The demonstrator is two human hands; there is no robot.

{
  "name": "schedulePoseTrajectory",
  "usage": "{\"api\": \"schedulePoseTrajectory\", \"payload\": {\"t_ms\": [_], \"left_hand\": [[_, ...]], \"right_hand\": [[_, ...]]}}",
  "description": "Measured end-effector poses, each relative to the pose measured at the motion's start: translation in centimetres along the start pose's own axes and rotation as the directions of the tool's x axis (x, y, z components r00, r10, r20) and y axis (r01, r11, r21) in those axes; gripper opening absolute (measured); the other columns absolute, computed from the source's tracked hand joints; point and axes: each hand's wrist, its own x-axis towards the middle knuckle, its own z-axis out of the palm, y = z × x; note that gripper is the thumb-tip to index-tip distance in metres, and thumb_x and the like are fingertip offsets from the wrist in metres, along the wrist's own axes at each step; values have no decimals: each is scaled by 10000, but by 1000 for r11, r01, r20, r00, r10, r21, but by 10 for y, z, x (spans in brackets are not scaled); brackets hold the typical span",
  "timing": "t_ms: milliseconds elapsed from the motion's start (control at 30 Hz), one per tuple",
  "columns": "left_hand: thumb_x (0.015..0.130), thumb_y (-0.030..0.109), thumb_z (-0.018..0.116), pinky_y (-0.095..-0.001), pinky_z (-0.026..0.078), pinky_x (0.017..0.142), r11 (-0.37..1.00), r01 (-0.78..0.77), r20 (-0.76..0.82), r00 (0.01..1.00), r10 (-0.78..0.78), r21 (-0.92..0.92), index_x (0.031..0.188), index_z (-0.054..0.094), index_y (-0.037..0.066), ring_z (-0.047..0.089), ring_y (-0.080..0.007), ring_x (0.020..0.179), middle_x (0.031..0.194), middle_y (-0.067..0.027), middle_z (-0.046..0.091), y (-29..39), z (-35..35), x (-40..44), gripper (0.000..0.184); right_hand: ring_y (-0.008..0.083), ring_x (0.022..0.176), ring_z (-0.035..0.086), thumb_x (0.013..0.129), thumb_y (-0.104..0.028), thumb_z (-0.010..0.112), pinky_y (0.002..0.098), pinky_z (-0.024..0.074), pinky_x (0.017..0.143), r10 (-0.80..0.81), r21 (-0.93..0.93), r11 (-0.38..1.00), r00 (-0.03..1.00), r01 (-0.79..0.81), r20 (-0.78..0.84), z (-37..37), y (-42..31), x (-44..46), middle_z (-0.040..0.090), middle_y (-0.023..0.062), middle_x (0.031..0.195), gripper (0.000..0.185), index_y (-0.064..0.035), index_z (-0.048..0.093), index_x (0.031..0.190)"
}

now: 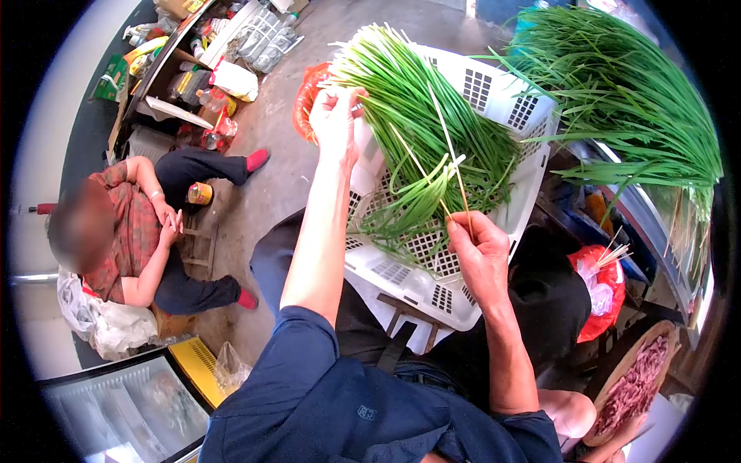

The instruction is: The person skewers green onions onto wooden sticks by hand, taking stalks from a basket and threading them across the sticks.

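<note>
My right hand (pixel 480 251) pinches the lower ends of two thin bamboo skewers (pixel 455 158), which spread apart upward. A small folded bunch of green chives (pixel 428 189) sits across the skewers; whether both pierce it I cannot tell. My left hand (pixel 336 119) is at the pale root ends of a large chive heap (pixel 432 100), its fingers bent and closed on some of the stalks. Under the heap stands a white perforated plastic basket (pixel 455 305), in front of my lap.
A second big chive pile (pixel 617 92) lies on a stand at the right. Below it are a red bag (pixel 606 309) with skewers and a round tray (pixel 637 386) of reddish-brown pieces. At left sits another person (pixel 127 224), near shelves of bottles and a glass-topped freezer (pixel 131 409).
</note>
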Motion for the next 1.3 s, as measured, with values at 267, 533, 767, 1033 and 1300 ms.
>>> {"api": "schedulePoseTrajectory", "payload": {"t_ms": [267, 533, 767, 1033, 1300], "left_hand": [[946, 70, 586, -272, 465, 538, 995, -33, 183, 982, 50, -94, 954, 569, 25, 535, -143, 554, 749, -51, 595, 46, -11, -18, 49], [878, -106, 577, -320, 538, 753, 964, 222, 317, 934, -166, -149, 933, 606, -30, 642, -202, 753, 926, -144, 669, 26, -16, -56, 98], [875, -43, 635, -360, 555, 804, 938, 288, 365, 908, -203, -195, 1006, 637, -33, 658, -244, 851, 952, -146, 668, 27, -6, -69, 132], [876, -93, 600, -378, 567, 805, 923, 277, 277, 940, -201, -268, 983, 637, -73, 655, -243, 814, 925, -157, 664, 32, -1, -71, 115], [874, -99, 594, -376, 582, 806, 931, 300, 299, 926, -231, -209, 1012, 627, -78, 659, -245, 788, 912, -172, 672, 30, -1, -75, 143]], "right_hand": [[20, 589, 457, 903, -86, 647, 213, 381, 519, -7, 19, 1000, 1000, 7, 10, 2, -4, -2, 557, -51, 654, 122, 20, 674, 956], [24, 587, 455, 908, -101, 644, 213, 376, 523, -25, 48, 999, 1000, 25, 16, 2, 2, -2, 551, -45, 650, 124, 17, 669, 938], [26, 589, 480, 911, -110, 646, 213, 390, 530, -3, 10, 1000, 999, 3, 33, 3, 1, -1, 561, -41, 650, 127, 9, 672, 946], [24, 596, 500, 913, -98, 645, 206, 407, 541, 26, 13, 1000, 998, -27, 52, 4, 0, -1, 578, -43, 664, 115, 2, 675, 961], [32, 608, 513, 917, -86, 636, 206, 417, 553, 33, 53, 998, 997, -37, 73, 2, 3, -1, 587, -39, 687, 112, 3, 675, 973]]}}
